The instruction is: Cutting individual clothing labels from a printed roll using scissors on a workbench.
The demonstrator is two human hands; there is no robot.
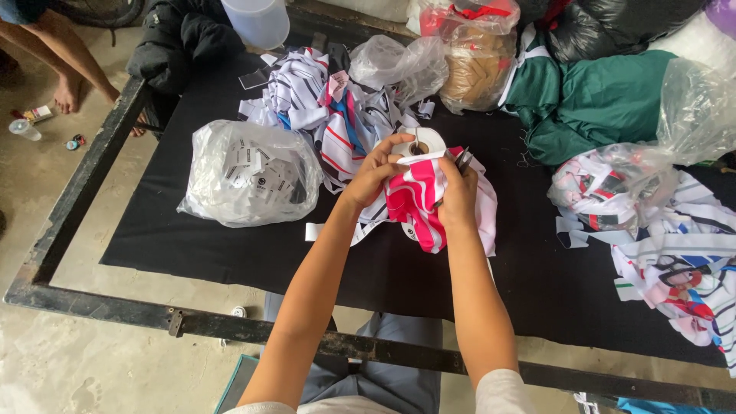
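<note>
While both hands work above the black table [192,245], the left hand [373,175] pinches the pink-and-white striped fabric piece [418,201] and the right hand [458,192] clenches it together with a small metal tool [463,159]. A clear bag of labels [249,172] lies left, green cloth [606,100] right. The tool is mostly hidden by fingers.

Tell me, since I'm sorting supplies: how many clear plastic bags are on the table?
4: bag of tags left, empty bag top centre, tan-filled bag beside it, bag of cloth right. Others may be hidden.
</note>
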